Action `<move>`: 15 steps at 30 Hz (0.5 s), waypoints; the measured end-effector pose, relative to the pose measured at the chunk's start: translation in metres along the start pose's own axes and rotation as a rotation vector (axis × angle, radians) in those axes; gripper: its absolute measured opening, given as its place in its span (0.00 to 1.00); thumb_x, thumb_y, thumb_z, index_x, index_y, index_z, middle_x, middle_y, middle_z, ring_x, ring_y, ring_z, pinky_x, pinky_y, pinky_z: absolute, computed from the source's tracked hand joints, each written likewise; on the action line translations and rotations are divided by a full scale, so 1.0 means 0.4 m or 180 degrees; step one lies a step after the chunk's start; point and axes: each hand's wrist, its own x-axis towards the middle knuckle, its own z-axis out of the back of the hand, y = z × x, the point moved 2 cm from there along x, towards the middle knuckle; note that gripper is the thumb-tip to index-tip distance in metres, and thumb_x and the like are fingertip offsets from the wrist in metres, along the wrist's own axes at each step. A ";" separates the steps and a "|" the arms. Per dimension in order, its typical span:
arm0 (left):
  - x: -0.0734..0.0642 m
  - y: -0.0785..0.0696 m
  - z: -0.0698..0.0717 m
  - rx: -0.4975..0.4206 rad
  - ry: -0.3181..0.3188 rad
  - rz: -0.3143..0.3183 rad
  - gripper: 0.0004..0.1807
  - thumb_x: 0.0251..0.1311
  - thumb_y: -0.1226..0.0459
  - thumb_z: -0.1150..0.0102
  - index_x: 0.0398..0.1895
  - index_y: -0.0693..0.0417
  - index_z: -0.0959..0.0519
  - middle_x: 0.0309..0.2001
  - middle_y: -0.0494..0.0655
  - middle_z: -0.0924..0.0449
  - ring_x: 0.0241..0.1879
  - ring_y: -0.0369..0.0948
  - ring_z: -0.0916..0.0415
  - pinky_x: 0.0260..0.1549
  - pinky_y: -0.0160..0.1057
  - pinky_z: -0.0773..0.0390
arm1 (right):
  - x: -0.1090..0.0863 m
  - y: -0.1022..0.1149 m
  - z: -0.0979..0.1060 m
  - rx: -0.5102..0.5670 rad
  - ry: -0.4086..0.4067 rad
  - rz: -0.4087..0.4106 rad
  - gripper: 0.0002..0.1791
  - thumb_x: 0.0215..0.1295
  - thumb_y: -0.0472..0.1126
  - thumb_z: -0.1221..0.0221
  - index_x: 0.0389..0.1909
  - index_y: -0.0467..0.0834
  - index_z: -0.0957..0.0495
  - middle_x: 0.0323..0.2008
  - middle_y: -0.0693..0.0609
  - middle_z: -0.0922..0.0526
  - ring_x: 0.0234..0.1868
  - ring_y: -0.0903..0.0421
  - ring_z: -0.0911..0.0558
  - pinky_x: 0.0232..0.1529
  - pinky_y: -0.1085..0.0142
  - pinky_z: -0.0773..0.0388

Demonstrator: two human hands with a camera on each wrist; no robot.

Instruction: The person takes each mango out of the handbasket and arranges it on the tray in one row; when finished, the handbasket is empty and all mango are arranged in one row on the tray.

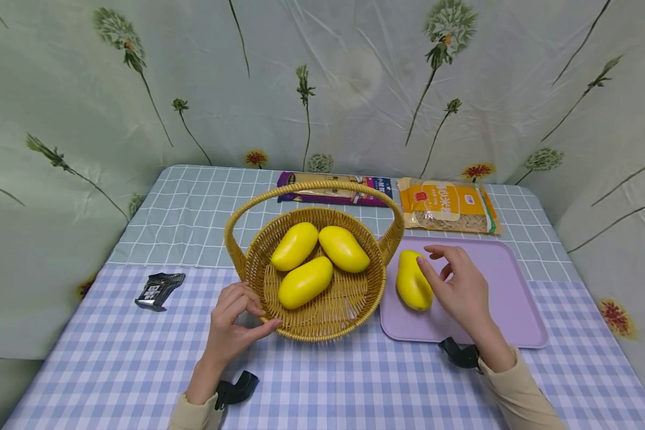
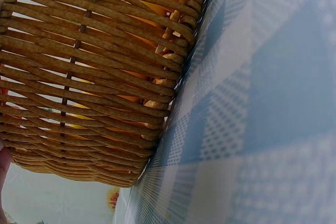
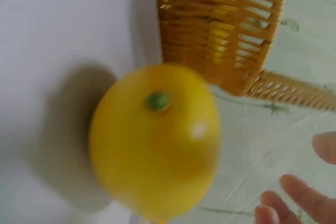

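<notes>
A wicker basket [image 1: 318, 335] with a tall arched handle stands mid-table, holding three yellow mangoes [image 1: 305, 283]. My left hand [image 1: 232, 325] grips its near-left rim, thumb along the edge; in the left wrist view the woven side [image 2: 89, 82] fills much of the picture. Another mango [image 1: 412, 282] lies on the left part of a lilac tray [image 1: 507, 304], right of the basket. Over the tray, my right hand [image 1: 464, 292] is beside this mango, thumb and fingers spread apart. The right wrist view shows the mango's green stem end [image 3: 157, 100] and the fingers away from it.
Behind the basket lie a purple packet of noodles [image 1: 328, 196] and an orange bag of grain [image 1: 448, 206]. A crumpled black wrapper [image 1: 159, 291] is on the checked tablecloth at left. A flowered curtain [image 1: 355, 89] hangs around the table's back and sides.
</notes>
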 end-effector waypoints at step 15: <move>0.012 -0.010 -0.001 0.0022 -0.0019 -0.0020 0.22 0.53 0.52 0.32 0.16 0.55 0.31 0.23 0.48 0.29 0.28 0.46 0.33 0.51 0.42 0.33 | 0.020 0.127 0.005 0.0938 -0.0049 0.1157 0.09 0.55 0.34 0.34 0.38 0.42 0.18 0.32 0.56 0.20 0.27 0.62 0.26 0.24 0.70 0.26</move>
